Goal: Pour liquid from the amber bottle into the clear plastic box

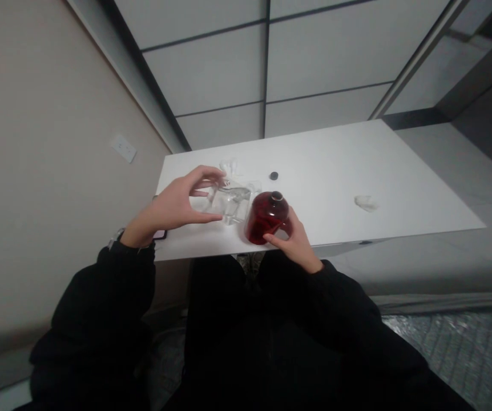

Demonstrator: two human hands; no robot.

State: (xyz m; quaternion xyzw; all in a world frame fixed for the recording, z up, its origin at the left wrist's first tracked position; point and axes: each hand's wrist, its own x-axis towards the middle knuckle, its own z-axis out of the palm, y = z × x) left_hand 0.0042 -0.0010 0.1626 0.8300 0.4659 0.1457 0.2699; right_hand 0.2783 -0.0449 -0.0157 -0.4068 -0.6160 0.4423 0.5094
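Framing the clear pieces [234, 204], your left grip [181, 200] is spread, contact unclear; the red bottle [265, 220], seemingly uncapped already, stands near the surface [335, 165] edge, dark disc [274, 176] beyond, your right grip [295, 242] clasping the bottle; white scrap [366, 202] untouched.

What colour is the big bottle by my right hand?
The bottle looks dark red, best seen in the head view.

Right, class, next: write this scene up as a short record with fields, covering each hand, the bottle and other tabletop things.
Left hand: spread around clear object; contact unclear
Right hand: gripping side of red bottle
Bottle neck: appears uncapped
Small dark round piece: on white table, beyond red bottle
Crumpled pale item: towards table's right
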